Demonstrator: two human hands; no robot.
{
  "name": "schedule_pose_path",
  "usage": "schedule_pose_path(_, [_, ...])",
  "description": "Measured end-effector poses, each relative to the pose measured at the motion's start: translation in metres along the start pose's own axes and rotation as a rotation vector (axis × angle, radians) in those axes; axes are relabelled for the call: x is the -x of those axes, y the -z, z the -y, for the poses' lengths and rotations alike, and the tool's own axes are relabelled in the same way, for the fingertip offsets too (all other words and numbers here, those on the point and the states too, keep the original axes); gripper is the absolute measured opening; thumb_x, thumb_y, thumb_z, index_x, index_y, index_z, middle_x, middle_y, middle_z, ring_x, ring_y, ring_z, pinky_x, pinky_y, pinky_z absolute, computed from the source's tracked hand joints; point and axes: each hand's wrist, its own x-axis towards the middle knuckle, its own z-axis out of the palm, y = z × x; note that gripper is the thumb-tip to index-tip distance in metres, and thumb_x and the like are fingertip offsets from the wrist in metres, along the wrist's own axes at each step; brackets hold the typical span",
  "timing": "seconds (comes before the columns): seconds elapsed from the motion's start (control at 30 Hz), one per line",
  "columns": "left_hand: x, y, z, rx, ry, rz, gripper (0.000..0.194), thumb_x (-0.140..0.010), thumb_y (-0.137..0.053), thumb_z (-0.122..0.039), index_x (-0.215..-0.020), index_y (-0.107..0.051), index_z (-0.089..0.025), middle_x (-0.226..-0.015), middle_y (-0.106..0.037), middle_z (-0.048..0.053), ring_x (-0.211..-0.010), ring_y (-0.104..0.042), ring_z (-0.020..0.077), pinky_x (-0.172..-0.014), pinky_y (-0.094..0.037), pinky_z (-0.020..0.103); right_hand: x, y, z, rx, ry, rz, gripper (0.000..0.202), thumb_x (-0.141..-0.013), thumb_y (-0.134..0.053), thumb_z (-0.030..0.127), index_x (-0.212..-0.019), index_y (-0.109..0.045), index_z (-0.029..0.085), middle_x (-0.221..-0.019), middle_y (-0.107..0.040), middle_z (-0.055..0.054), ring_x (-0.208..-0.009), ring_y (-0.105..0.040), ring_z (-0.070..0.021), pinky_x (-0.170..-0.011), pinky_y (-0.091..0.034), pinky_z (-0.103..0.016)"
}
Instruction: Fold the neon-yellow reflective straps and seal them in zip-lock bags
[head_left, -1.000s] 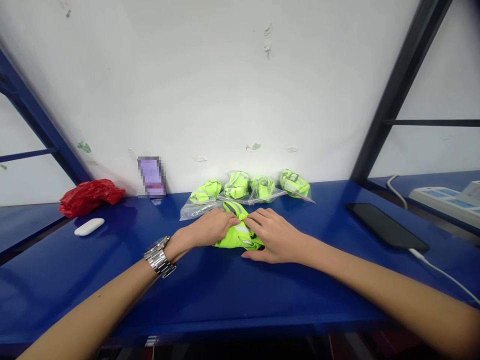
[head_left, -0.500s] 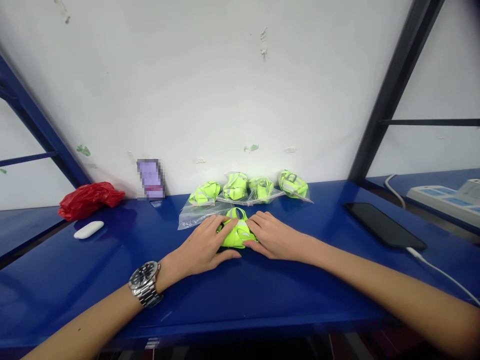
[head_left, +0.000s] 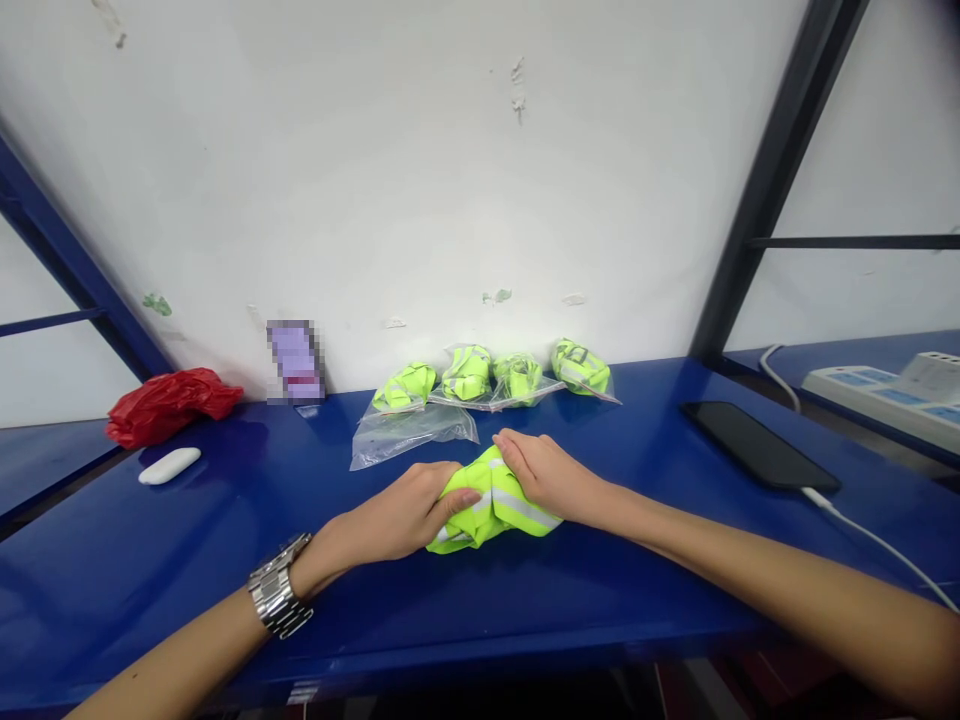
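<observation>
A neon yellow bundle of fabric with silver reflective strips (head_left: 480,510) is between my hands, low over the blue table (head_left: 420,610). My left hand (head_left: 409,512) grips its left side, thumb across the front and the other fingers hidden behind. On the upper right, my right hand (head_left: 544,475) is closed round the fabric. An unfilled clear plastic bag (head_left: 409,432) lies just behind. Along the wall sit several similar yellow bundles in clear bags, among them one at the left (head_left: 405,387) and one at the right (head_left: 581,367).
At the left are a red plastic bag (head_left: 172,403) and a white case (head_left: 170,466). A purple, pixelated upright object (head_left: 297,362) leans on the wall. To the right lie a black phone (head_left: 757,445) with a white cable and a power strip (head_left: 885,400).
The yellow bundle has come nearer to me and now shows a wider, folded face with more silver strip. Both hands have shifted their hold, and the clear bag behind is more exposed.
</observation>
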Motion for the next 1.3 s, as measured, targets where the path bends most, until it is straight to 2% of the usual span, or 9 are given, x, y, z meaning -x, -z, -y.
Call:
schedule_pose_path(0.2, [-0.007,0.008,0.009,-0.026,0.028,0.018,0.045,-0.098,-0.025,-0.052,-0.085,-0.053,-0.018,-0.086,-0.053,0.004,-0.077,-0.052,0.0172,-0.075,-0.044,0.032,0.004,-0.009,-0.001,0.224,0.118,-0.281,0.033,-0.101,-0.025,0.028,-0.1,-0.056,0.015,-0.093,-0.059,-0.011,-0.088,-0.051,-0.0224,-0.077,-0.04,-0.034])
schedule_pose_path(0.33, [-0.014,0.011,0.022,-0.039,-0.024,0.016,0.047,-0.098,-0.023,-0.051,-0.081,-0.053,-0.019,-0.079,-0.051,0.002,-0.074,-0.052,0.0171,-0.072,-0.046,0.031,0.008,-0.004,-0.001,0.181,0.35,-0.131,0.052,-0.092,-0.04,0.058,-0.12,-0.049,0.014,-0.112,-0.056,-0.015,-0.103,-0.048,-0.0274,-0.083,-0.044,-0.04])
schedule_pose_path(0.4, [-0.017,0.012,0.026,-0.026,-0.019,0.029,0.047,-0.098,-0.022,-0.05,-0.081,-0.052,-0.019,-0.074,-0.052,0.001,-0.068,-0.053,0.0166,-0.066,-0.045,0.029,0.006,-0.002,-0.003,0.175,0.367,-0.053,0.08,-0.075,-0.053,0.074,-0.127,-0.044,0.015,-0.119,-0.054,-0.016,-0.11,-0.045,-0.0313,-0.083,-0.045,-0.044])
schedule_pose_path(0.47, [-0.019,0.011,0.028,-0.005,0.011,0.011,0.043,-0.099,-0.024,-0.05,-0.095,-0.054,-0.019,-0.077,-0.058,0.002,-0.068,-0.055,0.0172,-0.063,-0.044,0.029,0.001,-0.001,-0.006,0.199,0.34,0.016,0.089,-0.067,-0.057,0.078,-0.127,-0.043,0.014,-0.115,-0.055,-0.017,-0.105,-0.048,-0.0317,-0.081,-0.046,-0.044])
schedule_pose_path(0.57, [-0.018,0.005,0.027,-0.048,0.012,-0.095,0.036,-0.1,-0.027,-0.044,-0.119,-0.047,-0.021,-0.095,-0.061,0.005,-0.082,-0.059,0.0193,-0.07,-0.046,0.031,-0.006,-0.002,-0.01,0.274,0.309,0.098,0.078,-0.077,-0.052,0.072,-0.125,-0.044,0.012,-0.104,-0.058,-0.016,-0.094,-0.053,-0.0292,-0.075,-0.047,-0.041])
schedule_pose_path(0.67, [-0.014,-0.001,0.019,-0.16,-0.042,-0.203,0.035,-0.101,-0.024,-0.037,-0.114,-0.051,-0.02,-0.101,-0.056,0.008,-0.091,-0.055,0.02,-0.079,-0.047,0.035,-0.011,-0.001,-0.011,0.339,0.295,0.13,0.071,-0.081,-0.052,0.066,-0.125,-0.045,0.011,-0.101,-0.058,-0.016,-0.088,-0.057,-0.0283,-0.07,-0.045,-0.037])
schedule_pose_path(0.83, [-0.007,0.002,0.001,-0.095,-0.087,-0.114,0.039,-0.096,-0.041,-0.042,-0.128,-0.041,-0.02,-0.123,-0.051,0.011,-0.112,-0.051,0.0228,-0.095,-0.044,0.039,-0.015,0.002,-0.013,0.35,0.28,0.17,0.058,-0.082,-0.055,0.053,-0.12,-0.046,0.01,-0.091,-0.063,-0.013,-0.072,-0.06,-0.0254,-0.061,-0.039,-0.032])
schedule_pose_path(1.1, [-0.007,-0.004,0.011,-0.127,-0.102,-0.081,0.058,-0.087,-0.053,-0.025,-0.139,-0.028,-0.02,-0.121,-0.049,0.014,-0.102,-0.057,0.0258,-0.084,-0.051,0.04,-0.02,-0.004,-0.019,0.099,0.186,0.046,0.047,-0.062,-0.069,0.045,-0.096,-0.052,0.017,-0.077,-0.065,-0.002,-0.063,-0.06,-0.021,-0.054,-0.035,-0.027])
schedule_pose_path(1.3, [-0.012,-0.007,0.013,-0.055,-0.159,-0.225,0.064,-0.083,-0.053,-0.017,-0.14,-0.023,-0.022,-0.123,-0.047,0.013,-0.107,-0.053,0.0249,-0.091,-0.048,0.041,-0.02,-0.002,-0.018,-0.241,0.15,-0.072,0.047,-0.052,-0.075,0.03,-0.093,-0.057,0.017,-0.083,-0.065,0.0,-0.065,-0.057,-0.0158,-0.059,-0.042,-0.026])
